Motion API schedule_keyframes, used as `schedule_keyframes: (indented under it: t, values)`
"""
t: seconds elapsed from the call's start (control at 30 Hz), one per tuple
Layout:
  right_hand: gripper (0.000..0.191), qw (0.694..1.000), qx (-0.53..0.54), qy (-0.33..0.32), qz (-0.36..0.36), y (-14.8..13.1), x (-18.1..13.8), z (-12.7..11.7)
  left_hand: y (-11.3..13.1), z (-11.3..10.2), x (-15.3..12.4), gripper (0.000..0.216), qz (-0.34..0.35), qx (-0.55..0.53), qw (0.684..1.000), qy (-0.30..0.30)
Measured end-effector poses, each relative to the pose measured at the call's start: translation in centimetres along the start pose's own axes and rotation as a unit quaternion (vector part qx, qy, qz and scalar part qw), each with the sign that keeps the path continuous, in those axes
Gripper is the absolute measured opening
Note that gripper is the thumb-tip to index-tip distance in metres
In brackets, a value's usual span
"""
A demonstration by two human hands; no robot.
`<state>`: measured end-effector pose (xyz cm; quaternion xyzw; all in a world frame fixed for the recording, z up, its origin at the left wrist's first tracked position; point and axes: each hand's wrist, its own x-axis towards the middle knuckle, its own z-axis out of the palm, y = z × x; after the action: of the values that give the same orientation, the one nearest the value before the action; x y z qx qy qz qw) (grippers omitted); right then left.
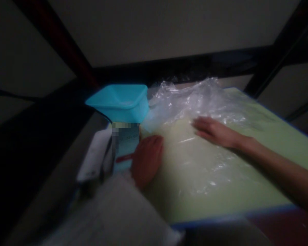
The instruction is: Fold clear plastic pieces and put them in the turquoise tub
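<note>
Clear plastic sheeting [195, 99] lies crumpled on the yellow-green tabletop [264, 174], probably light, limp and slippery; I'd pinch its bunched far edge. The right hand [210, 131] stretches flat over it; the left hand's [147, 160] grip I can't tell.

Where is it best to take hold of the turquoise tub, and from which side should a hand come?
Probably the rim of the turquoise tub, at its near right corner, coming from the near side with thumb inside: its top is open and its walls widen upward.
</note>
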<state>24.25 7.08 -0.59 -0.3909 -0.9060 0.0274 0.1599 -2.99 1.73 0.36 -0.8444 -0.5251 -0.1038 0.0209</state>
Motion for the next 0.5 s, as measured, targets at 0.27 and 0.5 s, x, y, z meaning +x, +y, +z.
schedule_keyframes:
  t: [0.27, 0.5]
  values:
    - [0.042, 1.0, -0.004, -0.001, -0.003, -0.12, -0.69, -0.25, 0.21, 0.05, -0.17, 0.025, -0.001, 0.013, 1.0, -0.018]
    - [0.044, 1.0, -0.008, -0.006, -0.003, -0.6, -1.07, -0.15, 0.38, -0.02, -0.07, 0.025, -0.002, 0.011, 1.0, -0.009]
